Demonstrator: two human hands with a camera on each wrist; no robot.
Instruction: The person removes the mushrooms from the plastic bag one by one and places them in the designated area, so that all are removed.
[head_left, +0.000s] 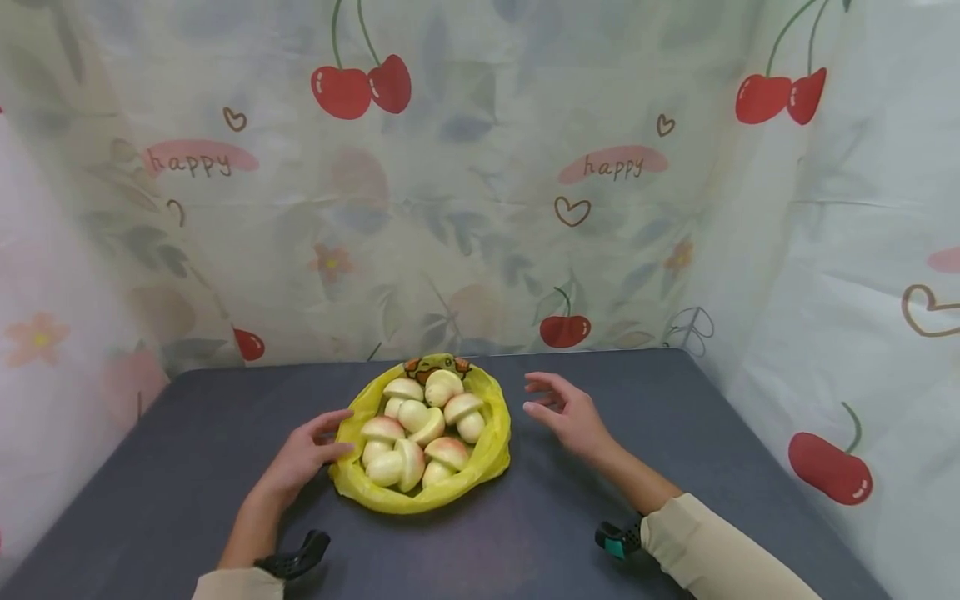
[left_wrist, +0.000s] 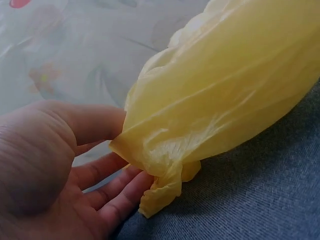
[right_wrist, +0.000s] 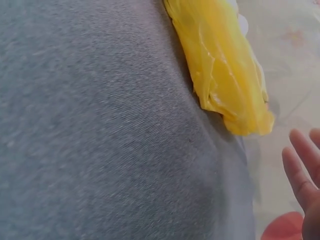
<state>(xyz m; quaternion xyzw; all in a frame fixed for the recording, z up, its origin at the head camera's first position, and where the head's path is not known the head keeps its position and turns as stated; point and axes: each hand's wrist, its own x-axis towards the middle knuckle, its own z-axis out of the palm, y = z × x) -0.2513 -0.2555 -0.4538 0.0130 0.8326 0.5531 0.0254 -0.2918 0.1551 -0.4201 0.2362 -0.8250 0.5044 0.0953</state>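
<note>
A yellow plastic bag [head_left: 468, 479] with its mouth spread wide stands on the dark table, holding several cream mushrooms [head_left: 447, 452] with pink-tinged caps. At the bag's left rim is my left hand [head_left: 300, 458], its thumb and fingertips touching the plastic. In the left wrist view, a crumpled corner of the bag [left_wrist: 165, 192] hangs by the fingers [left_wrist: 112, 197], which are nearly straight and partly hidden behind it. To the right of the bag, my right hand [head_left: 566, 417] hovers apart from it, fingers loosely bent and holding nothing.
The dark cloth-covered table [head_left: 480, 550] ends at a patterned curtain [head_left: 480, 192] behind and at both sides. Black bands [head_left: 296, 557] are on both wrists, below light sleeves. An orange and brown print [head_left: 437, 367] marks the bag's far rim.
</note>
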